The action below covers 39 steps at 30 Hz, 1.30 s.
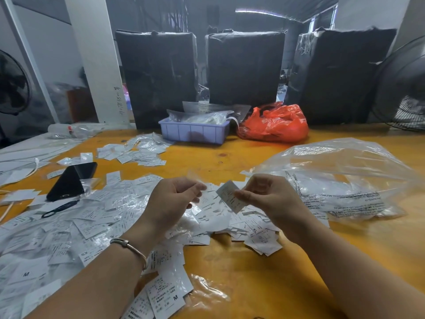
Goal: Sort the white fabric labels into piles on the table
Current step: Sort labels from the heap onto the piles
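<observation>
Here the right hand [264,194] pinches one label [228,195] above the heap, the left hand [174,196] loosely curled beside it.

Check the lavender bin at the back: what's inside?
The lavender bin holds clear plastic bags with whitish contents, piled above its rim. What those contents are, and anything lower in the bin, is hidden by its walls and the bags.

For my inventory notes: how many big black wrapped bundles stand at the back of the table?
3, in a row along the far edge: left bundle, middle bundle, right bundle. Others may be hidden behind them.
</observation>
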### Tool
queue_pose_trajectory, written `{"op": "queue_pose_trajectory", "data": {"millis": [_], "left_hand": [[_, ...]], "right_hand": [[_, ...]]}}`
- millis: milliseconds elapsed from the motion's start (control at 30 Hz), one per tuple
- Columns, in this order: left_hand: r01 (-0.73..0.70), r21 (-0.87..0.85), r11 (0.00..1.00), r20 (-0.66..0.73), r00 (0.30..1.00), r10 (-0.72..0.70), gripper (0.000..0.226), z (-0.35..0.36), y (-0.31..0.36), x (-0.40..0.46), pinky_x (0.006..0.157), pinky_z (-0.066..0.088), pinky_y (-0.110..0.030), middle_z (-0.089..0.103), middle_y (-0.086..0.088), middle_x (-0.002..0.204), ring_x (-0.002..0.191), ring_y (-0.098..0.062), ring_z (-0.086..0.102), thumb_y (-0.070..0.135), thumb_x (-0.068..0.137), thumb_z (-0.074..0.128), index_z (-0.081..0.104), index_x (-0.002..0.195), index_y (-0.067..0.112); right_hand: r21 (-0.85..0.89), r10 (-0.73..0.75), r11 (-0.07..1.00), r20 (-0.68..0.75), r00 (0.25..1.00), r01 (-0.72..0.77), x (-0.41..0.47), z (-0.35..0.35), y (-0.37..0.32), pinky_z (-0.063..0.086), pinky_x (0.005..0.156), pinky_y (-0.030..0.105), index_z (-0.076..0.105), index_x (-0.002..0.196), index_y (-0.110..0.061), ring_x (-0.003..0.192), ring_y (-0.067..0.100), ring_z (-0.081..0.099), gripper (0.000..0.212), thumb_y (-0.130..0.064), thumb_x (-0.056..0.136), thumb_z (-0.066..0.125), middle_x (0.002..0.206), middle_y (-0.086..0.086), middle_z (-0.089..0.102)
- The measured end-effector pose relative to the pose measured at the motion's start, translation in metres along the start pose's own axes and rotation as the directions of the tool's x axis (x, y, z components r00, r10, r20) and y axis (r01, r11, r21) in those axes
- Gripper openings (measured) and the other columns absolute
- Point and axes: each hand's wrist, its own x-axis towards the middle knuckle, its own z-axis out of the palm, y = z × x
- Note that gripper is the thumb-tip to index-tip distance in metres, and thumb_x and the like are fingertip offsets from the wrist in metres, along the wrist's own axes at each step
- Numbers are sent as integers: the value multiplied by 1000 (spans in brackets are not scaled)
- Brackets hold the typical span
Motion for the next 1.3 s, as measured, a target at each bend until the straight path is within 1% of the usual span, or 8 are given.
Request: {"op": "queue_pose_trajectory", "data": {"millis": [367, 500, 633, 700, 833, 900, 1000, 1300], "left_hand": [[-196, -32, 980, 10, 980, 197, 16, 1, 8, -4, 55, 50, -17, 69, -4, 64, 56, -12, 64, 23, 79, 74, 70, 74, 8], [-361, 91, 928, -21, 931, 364, 24, 1, 11, -7, 59, 53, -20, 70, 3, 70, 62, -10, 65, 33, 83, 62, 73, 83, 11], [-388, 113, 915, 52, 922, 385, 16, 3, 11, -9, 68, 57, -31, 73, 6, 76, 73, -11, 68, 20, 80, 72, 72, 78, 4], [-330, 19, 944, 129, 937, 325, 14, 4, 11, -9, 68, 58, -29, 73, 0, 75, 72, -15, 68, 13, 76, 77, 69, 74, 2], [-188, -128, 974, 297, 930, 218, 32, 5, 13, -10, 59, 52, -23, 65, -12, 69, 62, -15, 59, 5, 71, 80, 56, 78, -16], [-176, -129, 976, 334, 919, 210, 35, 5, 14, -10, 57, 50, -23, 62, -15, 69, 61, -16, 57, 3, 71, 80, 54, 77, -20], [-186, -114, 976, 365, 906, 216, 26, 6, 15, -11, 55, 48, -21, 61, -12, 65, 59, -15, 56, 2, 71, 80, 59, 71, -13], [-276, -59, 959, 342, 897, 279, 15, 9, 14, -12, 58, 53, -21, 73, -9, 72, 58, -18, 67, 15, 80, 73, 73, 79, 0]], "right_hand": [[507, 216, 839, 28, 976, -200, 2, -7, -7, 48, 48, 21, 55, 87, -11, 64, 20, 68, 22, -20, 71, 68, 89, 23, 72], [598, 178, 781, 63, 982, -180, 4, -13, -6, 45, 70, 29, 59, 105, -12, 78, 12, 69, 32, -19, 73, 62, 98, 12, 74], [618, 160, 770, 56, 986, -160, 4, -15, -5, 39, 71, 31, 60, 119, -21, 83, 11, 66, 39, -16, 81, 56, 101, 9, 73], [504, 129, 858, -32, 991, -96, 2, -14, -6, 42, 67, 28, 60, 121, -33, 83, 17, 67, 41, -8, 90, 51, 95, 10, 74], [110, -80, 990, -31, 996, 83, -7, -4, -12, 42, 53, 18, 75, 95, -14, 74, 18, 60, 34, 4, 88, 47, 85, 5, 75], [36, -101, 994, 79, 992, 98, -11, 3, -18, 49, 63, 18, 75, 95, -12, 80, 12, 65, 18, -16, 85, 61, 90, 0, 74], [-131, -193, 969, 132, 972, 210, -14, 10, -20, 53, 69, 29, 76, 90, -13, 78, 14, 68, 30, -38, 74, 75, 86, -4, 74], [-179, -241, 953, 37, 970, 244, -10, 8, -17, 52, 64, 35, 76, 80, -9, 66, 10, 63, 12, -20, 79, 74, 71, 0, 71]]}}
